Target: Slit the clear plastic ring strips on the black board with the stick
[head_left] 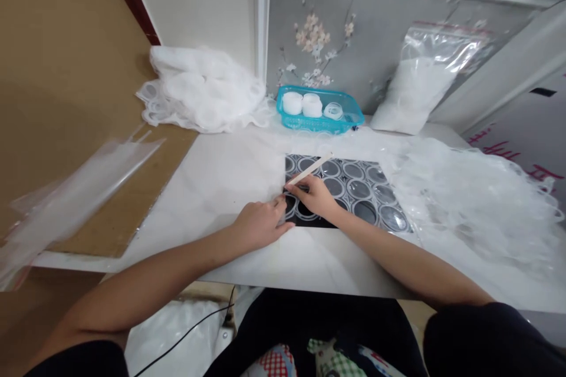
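Observation:
A black sheet [325, 223] with rows of clear-looking rings [359, 189] lies on the white tabletop in front of me. My right hand [317, 195] is over its left part, with a thin, pale, flat stick [312, 168] pinched between thumb and fingers. The stick slants up to the right, its lower end near the sheet's left edge. Beside that edge my left hand [260, 224] rests palm down, fingertips at the sheet's border and thumb spread apart along the near corner. What lies under the left fingertips is hidden.
A blue plastic basket [321, 125] with white ring stacks [312, 105] stands behind the sheet. White ringed material [207, 91] is heaped at back left, clear ringed film [477, 200] at right. A filled zip bag [415, 88] leans on the wall; cardboard [97, 218] and plastic bags [84, 188] lie left.

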Action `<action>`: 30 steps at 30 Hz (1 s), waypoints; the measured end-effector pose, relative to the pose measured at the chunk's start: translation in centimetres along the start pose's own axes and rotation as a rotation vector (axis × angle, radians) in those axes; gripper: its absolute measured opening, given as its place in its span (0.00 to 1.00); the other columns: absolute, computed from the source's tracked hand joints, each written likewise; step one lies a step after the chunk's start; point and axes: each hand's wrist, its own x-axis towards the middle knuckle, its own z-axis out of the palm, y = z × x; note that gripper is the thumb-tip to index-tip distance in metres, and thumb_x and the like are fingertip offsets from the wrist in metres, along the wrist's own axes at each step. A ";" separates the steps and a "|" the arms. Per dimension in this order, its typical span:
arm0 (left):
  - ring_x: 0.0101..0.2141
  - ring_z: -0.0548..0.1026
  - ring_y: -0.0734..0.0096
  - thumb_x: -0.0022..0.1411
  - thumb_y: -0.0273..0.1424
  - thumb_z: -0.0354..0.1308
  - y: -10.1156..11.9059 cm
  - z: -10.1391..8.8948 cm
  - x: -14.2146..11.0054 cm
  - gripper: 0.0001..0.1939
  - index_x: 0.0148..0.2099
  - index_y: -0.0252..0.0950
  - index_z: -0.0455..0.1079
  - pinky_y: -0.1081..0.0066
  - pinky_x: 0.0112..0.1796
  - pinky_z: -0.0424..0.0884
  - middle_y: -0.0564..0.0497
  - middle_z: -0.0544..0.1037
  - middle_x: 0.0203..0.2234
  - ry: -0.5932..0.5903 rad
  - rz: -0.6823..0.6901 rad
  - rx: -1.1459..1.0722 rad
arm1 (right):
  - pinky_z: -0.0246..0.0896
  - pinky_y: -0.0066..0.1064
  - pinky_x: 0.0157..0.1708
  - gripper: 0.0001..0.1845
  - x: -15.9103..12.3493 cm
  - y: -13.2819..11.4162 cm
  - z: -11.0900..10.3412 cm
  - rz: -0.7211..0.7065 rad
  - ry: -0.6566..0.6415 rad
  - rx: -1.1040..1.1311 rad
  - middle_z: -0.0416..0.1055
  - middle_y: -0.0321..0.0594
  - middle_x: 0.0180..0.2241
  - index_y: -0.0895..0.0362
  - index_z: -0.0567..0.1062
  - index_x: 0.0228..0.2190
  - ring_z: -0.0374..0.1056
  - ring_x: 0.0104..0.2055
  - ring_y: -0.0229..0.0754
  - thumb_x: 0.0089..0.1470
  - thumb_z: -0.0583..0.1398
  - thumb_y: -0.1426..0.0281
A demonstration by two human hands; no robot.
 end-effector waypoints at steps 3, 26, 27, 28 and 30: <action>0.40 0.79 0.54 0.67 0.44 0.48 -0.1 0.1 0.1 0.24 0.58 0.34 0.63 0.63 0.34 0.70 0.41 0.71 0.56 0.002 0.001 0.012 | 0.69 0.38 0.41 0.10 0.0 0.1 -0.1 0.022 0.001 0.034 0.78 0.42 0.34 0.55 0.79 0.30 0.73 0.40 0.48 0.58 0.59 0.66; 0.28 0.76 0.67 0.62 0.45 0.54 -2.1 -1.0 0.9 0.16 0.42 0.39 0.73 0.70 0.30 0.65 0.54 0.79 0.30 0.034 -0.047 -0.336 | 0.41 0.66 0.57 0.11 6.5 0.8 -5.5 -0.018 0.612 -0.483 0.76 0.45 0.32 0.55 0.77 0.32 0.64 0.49 0.56 0.58 0.54 0.71; 0.31 0.78 0.66 0.63 0.45 0.53 -2.0 -0.7 0.8 0.17 0.45 0.40 0.73 0.69 0.31 0.67 0.53 0.80 0.32 0.059 -0.050 -0.305 | 0.44 0.64 0.56 0.11 6.7 1.0 -6.6 0.005 0.667 -0.455 0.77 0.47 0.34 0.55 0.77 0.32 0.64 0.49 0.57 0.59 0.54 0.69; 0.34 0.79 0.64 0.64 0.45 0.53 -1.8 -0.4 0.8 0.18 0.49 0.40 0.71 0.68 0.33 0.68 0.52 0.81 0.37 0.092 -0.044 -0.272 | 0.47 0.62 0.56 0.12 6.3 1.0 -7.4 0.003 0.666 -0.433 0.77 0.48 0.36 0.56 0.78 0.32 0.64 0.49 0.57 0.59 0.55 0.68; 0.41 0.79 0.61 0.66 0.45 0.52 -1.2 0.2 0.9 0.22 0.57 0.39 0.66 0.66 0.38 0.71 0.48 0.78 0.48 0.170 0.012 -0.201 | 0.52 0.56 0.55 0.12 4.0 1.0 -7.9 -0.055 0.518 -0.399 0.77 0.47 0.38 0.55 0.78 0.31 0.66 0.48 0.55 0.59 0.55 0.67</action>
